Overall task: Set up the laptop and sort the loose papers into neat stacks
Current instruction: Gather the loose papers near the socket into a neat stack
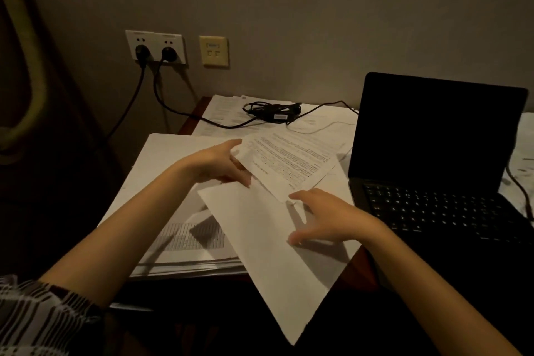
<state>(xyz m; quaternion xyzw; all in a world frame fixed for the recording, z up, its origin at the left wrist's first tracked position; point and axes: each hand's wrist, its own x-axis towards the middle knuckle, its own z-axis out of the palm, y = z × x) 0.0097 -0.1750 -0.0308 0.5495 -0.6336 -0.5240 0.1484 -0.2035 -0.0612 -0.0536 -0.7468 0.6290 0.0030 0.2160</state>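
Beside the open laptop [439, 159], its screen dark, the left hand [219, 163] pinches the near-left edge of a printed sheet [289, 162], lifting it clear of the litter, probably to carry it to the stack of papers [173, 211] at the left. The right hand [323, 217] lies open, fingers spread, on a blank sheet [268, 254] overhanging the tabletop [199, 113], likely pinning it.

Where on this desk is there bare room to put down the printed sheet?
Little bare wood shows: a strip at the front edge between the blank white sheet and the open black laptop. The flat white paper stack on the left offers a clear top. The back is crowded by the black power adapter and its cables. The left hand holds the printed sheet.
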